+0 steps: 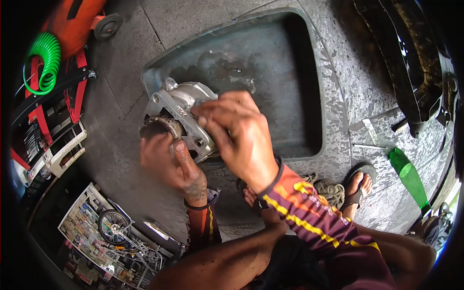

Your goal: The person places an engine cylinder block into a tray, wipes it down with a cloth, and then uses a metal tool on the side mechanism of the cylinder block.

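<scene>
A silvery metal housing with bolt holes is held over the left edge of a dark grey tray. My left hand, partly blurred, is closed round a dirty ring-shaped part at the housing's lower left, thumb up. I cannot tell whether the ring is joined to the housing. My right hand reaches over the housing's right side, its fingers bent and pressed together against the metal near the upper edge. Whatever lies between those fingertips is hidden.
Left are an orange tank, a green coiled hose and red stands. A parts board is at lower left. A green bottle, a thin rod and a dark machine part lie right. A rag is near my foot.
</scene>
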{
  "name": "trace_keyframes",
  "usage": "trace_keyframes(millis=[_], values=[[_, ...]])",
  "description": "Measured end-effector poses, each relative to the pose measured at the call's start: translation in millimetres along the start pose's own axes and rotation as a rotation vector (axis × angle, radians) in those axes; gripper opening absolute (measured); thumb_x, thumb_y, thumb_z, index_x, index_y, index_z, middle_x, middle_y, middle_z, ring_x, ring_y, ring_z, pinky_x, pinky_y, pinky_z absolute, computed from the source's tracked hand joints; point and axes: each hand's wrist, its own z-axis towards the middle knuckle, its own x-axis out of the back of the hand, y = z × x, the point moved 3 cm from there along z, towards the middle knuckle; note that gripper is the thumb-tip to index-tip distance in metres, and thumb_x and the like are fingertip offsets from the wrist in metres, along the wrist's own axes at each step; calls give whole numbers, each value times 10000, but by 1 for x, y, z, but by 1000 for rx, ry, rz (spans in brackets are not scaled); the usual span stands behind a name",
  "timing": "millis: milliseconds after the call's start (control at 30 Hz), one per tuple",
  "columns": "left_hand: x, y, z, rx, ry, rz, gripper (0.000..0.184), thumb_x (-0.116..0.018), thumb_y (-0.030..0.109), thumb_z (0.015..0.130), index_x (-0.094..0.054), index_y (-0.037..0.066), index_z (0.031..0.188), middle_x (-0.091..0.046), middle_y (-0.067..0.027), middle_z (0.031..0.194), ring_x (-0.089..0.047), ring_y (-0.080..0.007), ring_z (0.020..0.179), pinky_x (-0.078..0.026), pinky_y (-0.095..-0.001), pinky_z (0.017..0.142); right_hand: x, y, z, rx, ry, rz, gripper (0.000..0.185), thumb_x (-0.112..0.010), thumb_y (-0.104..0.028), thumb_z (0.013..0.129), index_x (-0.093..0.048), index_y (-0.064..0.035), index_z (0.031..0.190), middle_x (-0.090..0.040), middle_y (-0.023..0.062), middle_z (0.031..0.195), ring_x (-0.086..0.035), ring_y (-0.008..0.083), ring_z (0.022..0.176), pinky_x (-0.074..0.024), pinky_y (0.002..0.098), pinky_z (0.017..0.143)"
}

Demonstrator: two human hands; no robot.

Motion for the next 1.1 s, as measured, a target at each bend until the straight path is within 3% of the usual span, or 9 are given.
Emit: trace_keyframes(millis=[100,167,767,1100], values=[[1,-1,-1,-38,2,5,329,-548,284,1006,-627,-29,1068,-571,-134,1156,-381,-358,1280,-293,-515,1082,13,-19,-23,-53,5,36,159,-709,-37,824,-753,-44,977,-730,65,998,-610,266,991,-497,366,891],[1,2,1,-91,44,102,296,-519,272,1002,-652,9,1019,-612,-127,1060,-524,-332,1101,-357,-550,1072,16,-18,-24,-66,-13,29,159,-708,-31,824,-753,-46,976,-731,64,1006,-608,268,993,-498,364,892],[-1,5,5,-99,59,118,270,-537,247,985,-645,3,1029,-606,-132,1052,-535,-334,1057,-379,-541,1061,17,-9,-44,-132,30,50,188,-704,-47,831,-743,-45,1015,-726,81,1075,-639,283,1037,-492,379,912],[-1,5,5,-101,69,130,258,-547,246,983,-649,12,1022,-605,-124,1035,-550,-329,1028,-395,-545,1043,7,-10,-34,-124,56,84,245,-706,32,784,-738,-27,1019,-716,93,1094,-608,288,1027,-505,362,897]])
